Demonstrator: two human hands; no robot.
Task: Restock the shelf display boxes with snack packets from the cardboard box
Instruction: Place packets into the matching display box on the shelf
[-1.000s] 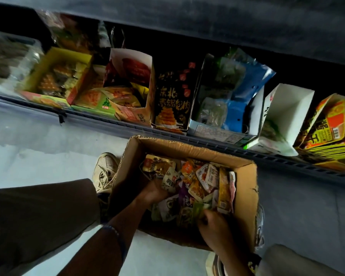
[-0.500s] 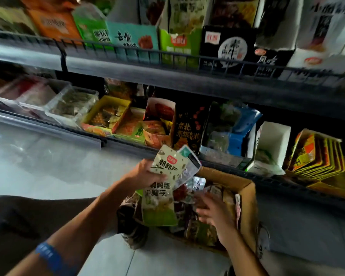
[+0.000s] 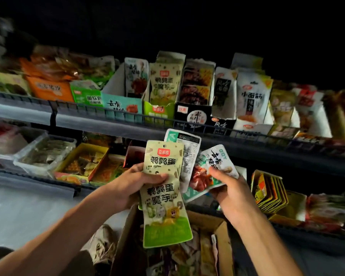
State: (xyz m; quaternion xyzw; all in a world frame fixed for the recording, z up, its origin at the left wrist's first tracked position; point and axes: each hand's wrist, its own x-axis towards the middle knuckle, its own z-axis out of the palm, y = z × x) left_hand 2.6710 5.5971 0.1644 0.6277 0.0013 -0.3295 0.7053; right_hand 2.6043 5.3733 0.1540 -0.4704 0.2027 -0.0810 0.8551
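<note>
Left hand point(image 3: 135, 184) grips fanned green packets point(image 3: 163, 196); right hand point(image 3: 229, 188) pinches a white packet point(image 3: 217, 162). Both are raised above the cardboard box point(image 3: 221, 232), probably for sorting toward the matching green display box point(image 3: 158, 114).

- Upper shelf point(image 3: 112, 124), running from 9 to 3 o'clock, carries upright display boxes point(image 3: 158, 114) of snack packets.
- Lower shelf point(image 3: 30, 182), at 8 o'clock, holds clear tubs point(image 3: 44, 154).
- Floor point(image 3: 18, 212), at 7 o'clock, bears a cardboard box point(image 3: 221, 234).

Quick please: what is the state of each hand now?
Left hand: grip closed on green snack packets.
Right hand: grip closed on white-and-red packet.
</note>
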